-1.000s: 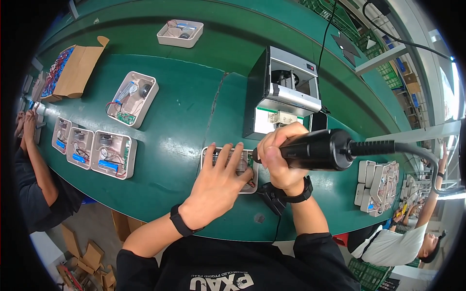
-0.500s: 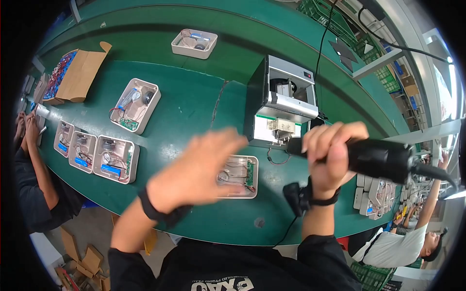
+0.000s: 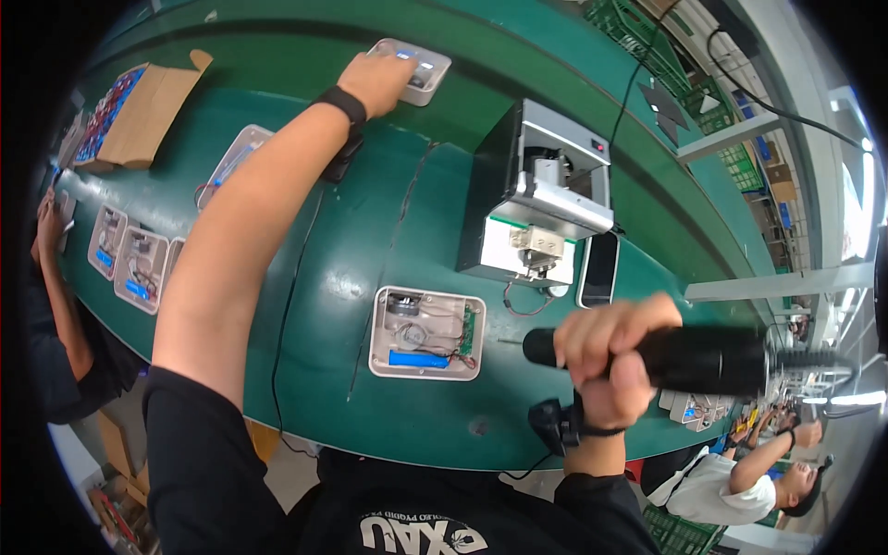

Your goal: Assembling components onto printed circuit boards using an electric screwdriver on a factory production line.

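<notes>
At the near side of the green table [image 3: 527,421], straight in front of the worker, the near tray [image 3: 425,374] sits open and uncovered, with no hand on it. By the look of it, its parts are in: a black round part [image 3: 403,303], a blue cell [image 3: 418,359] and a green board [image 3: 469,328], joined by wires. Whether every screw is in, I can't tell from here. The row of trays [image 3: 139,304] to the left, partly behind the forearm, seems filled much alike and also lacks lids.

The right hand [image 3: 610,356] is clenched round a black driver [image 3: 708,361], its thin bit pointing left, just beside the near tray's right wall and apart from it. The left hand [image 3: 372,83] is stretched well past that tray to the far tray [image 3: 421,95], fingers over its left side; they hide whether the grip has closed. The machine [image 3: 569,205] stands between the far tray and the right hand.
</notes>
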Tool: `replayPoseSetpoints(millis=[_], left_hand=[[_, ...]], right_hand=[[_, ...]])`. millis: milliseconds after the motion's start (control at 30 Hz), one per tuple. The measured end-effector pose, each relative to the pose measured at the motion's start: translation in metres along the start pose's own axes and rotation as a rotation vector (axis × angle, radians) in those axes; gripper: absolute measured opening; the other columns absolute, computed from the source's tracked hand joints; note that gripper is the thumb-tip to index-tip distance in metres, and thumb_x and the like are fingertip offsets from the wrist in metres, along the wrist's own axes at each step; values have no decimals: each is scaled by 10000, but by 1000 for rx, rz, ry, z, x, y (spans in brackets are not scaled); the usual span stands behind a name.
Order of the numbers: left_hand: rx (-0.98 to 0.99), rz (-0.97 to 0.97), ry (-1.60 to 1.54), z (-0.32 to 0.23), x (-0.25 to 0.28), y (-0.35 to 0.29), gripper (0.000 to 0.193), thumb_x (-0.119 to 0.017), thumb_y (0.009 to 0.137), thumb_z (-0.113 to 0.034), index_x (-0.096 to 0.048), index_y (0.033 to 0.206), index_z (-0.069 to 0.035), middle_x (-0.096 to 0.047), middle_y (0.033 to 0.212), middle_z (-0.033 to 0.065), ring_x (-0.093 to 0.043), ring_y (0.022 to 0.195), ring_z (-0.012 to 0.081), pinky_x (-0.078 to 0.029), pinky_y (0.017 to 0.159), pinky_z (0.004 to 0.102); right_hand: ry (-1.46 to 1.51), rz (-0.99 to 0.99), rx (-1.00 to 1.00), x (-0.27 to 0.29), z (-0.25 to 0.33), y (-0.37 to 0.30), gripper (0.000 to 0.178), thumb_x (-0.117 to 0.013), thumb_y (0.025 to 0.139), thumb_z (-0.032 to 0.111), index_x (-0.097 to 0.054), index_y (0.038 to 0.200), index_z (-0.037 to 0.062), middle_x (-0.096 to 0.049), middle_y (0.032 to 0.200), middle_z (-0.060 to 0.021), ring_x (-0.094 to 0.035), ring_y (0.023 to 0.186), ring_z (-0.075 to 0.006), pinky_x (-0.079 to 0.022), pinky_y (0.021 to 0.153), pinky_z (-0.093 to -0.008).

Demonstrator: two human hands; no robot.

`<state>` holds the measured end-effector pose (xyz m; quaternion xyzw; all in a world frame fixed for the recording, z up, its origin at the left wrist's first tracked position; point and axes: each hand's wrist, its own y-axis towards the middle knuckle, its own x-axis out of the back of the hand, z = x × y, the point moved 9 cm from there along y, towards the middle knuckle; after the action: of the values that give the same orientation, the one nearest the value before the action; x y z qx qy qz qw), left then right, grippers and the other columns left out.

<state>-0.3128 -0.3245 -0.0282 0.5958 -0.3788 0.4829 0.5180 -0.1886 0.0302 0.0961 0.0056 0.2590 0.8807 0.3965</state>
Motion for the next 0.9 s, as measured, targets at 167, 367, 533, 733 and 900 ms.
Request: replayPoseSetpoints(millis=[167,367,533,733,900], left_hand=[[-78,-14,124,-22,10,-4,222,-658,805,-33,-691,1020,-76,-732,995,131,-707,957,315,-509,865,456],[-45,-14,127,-37,47,-40,140,-691,763,-27,-714,884,-91,-736,939,115,-718,897,293,-499,826,450],[-81,-88,189,-43,69,-105,115,-713,717,-31,-707,811,-99,-730,834,111,-718,825,278,-487,820,439],[-70,-154,210,-58,74,-165,86,-731,694,-62,-690,766,-85,-713,769,105,-710,772,272,-476,839,429],[-37,-66,69,-97,97,-190,251,-736,787,-172,-641,974,-34,-683,968,136,-658,946,286,-457,880,424]], right_hand=[[13,93,-51,-20,-9,-23,310,-733,863,182,-449,911,69,-496,595,-35,-469,452,-143,-457,490,-324],[3,130,-76,-28,-27,-33,285,-724,848,138,-453,898,67,-494,597,-33,-473,465,-145,-452,486,-321],[-44,164,-57,-31,-37,-41,263,-704,852,123,-453,899,60,-496,608,-32,-468,474,-143,-443,478,-311],[-24,145,-55,-31,-41,-45,254,-695,863,127,-453,898,58,-488,613,-28,-454,476,-134,-434,474,-308],[-15,127,-51,-29,-43,-46,263,-703,868,133,-451,894,64,-483,611,-25,-448,475,-132,-428,470,-307]])
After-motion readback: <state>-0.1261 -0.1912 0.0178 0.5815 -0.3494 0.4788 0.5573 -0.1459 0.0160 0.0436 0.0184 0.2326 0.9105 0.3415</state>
